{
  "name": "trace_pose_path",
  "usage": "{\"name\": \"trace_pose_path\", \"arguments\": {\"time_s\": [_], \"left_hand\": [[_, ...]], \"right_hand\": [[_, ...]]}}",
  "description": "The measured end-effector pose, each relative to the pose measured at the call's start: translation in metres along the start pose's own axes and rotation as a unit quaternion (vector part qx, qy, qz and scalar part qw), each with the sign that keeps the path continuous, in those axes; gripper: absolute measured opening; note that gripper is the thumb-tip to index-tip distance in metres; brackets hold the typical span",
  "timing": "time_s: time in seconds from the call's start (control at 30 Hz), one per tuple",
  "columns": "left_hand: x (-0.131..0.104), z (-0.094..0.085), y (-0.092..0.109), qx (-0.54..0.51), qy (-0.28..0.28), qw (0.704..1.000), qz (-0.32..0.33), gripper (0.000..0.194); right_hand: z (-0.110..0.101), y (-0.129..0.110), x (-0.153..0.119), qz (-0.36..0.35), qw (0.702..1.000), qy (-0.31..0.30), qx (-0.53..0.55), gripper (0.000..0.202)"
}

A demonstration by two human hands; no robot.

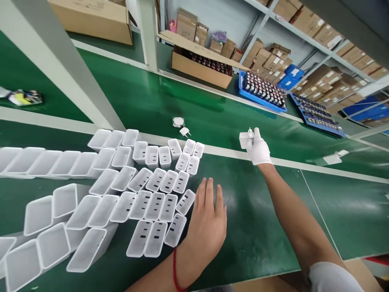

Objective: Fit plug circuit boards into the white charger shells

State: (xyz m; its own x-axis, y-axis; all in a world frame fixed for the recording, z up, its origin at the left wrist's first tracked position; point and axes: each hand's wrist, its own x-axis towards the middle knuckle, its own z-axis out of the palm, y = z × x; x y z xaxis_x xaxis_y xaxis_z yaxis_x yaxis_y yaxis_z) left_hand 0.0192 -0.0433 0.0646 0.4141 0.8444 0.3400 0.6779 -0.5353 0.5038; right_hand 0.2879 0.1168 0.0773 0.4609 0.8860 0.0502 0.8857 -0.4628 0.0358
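Observation:
My left hand [208, 217], bare with a red string at the wrist, lies palm down by the right edge of a group of white open housings [156, 206]. Its fingers are stretched and it holds nothing. Several of those housings show small dark slots inside. My right hand [258, 151], in a white glove, is reached out over the green surface beyond the pale strip. Its fingers are closed round a white boxy part [245, 140] with a small piece on top. Left of it, a white plug [184, 131] and a small round white item [178, 121] lie on the green surface.
Larger white housings [22, 261] fill the left side of the bench. A grey post [65, 65] rises at the left. Along the back stand an open cardboard box [200, 71] and blue trays [263, 102] of small parts. Another white part [332, 159] lies at the right.

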Motion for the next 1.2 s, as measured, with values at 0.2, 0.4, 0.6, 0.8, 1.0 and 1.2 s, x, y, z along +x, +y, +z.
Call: {"name": "trace_pose_path", "arguments": {"time_s": [0.2, 0.4, 0.6, 0.8, 1.0, 1.2], "left_hand": [[0.021, -0.019, -0.013, 0.131, -0.035, 0.988, -0.075, 0.042], [0.042, -0.021, -0.032, 0.194, -0.135, 0.969, -0.07, 0.055], [0.041, -0.018, -0.02, 0.217, -0.162, 0.962, 0.021, 0.049], [0.02, -0.002, -0.005, 0.203, -0.096, 0.968, 0.116, 0.042], [0.009, -0.004, -0.002, 0.156, -0.05, 0.975, 0.153, 0.049], [0.007, 0.008, -0.003, 0.179, -0.077, 0.98, 0.03, 0.057]], "right_hand": [[-0.005, -0.01, 0.023, 0.007, 1.0, -0.027, 0.011, 0.06], [-0.028, -0.032, -0.005, -0.043, 0.992, 0.121, -0.002, 0.066], [-0.033, -0.115, -0.007, -0.172, 0.982, -0.052, 0.063, 0.066], [-0.019, -0.174, 0.014, -0.17, 0.976, -0.121, 0.053, 0.074], [-0.012, -0.18, 0.016, -0.169, 0.973, -0.143, 0.064, 0.035], [-0.013, -0.133, 0.008, -0.131, 0.98, -0.079, 0.127, 0.034]]}}
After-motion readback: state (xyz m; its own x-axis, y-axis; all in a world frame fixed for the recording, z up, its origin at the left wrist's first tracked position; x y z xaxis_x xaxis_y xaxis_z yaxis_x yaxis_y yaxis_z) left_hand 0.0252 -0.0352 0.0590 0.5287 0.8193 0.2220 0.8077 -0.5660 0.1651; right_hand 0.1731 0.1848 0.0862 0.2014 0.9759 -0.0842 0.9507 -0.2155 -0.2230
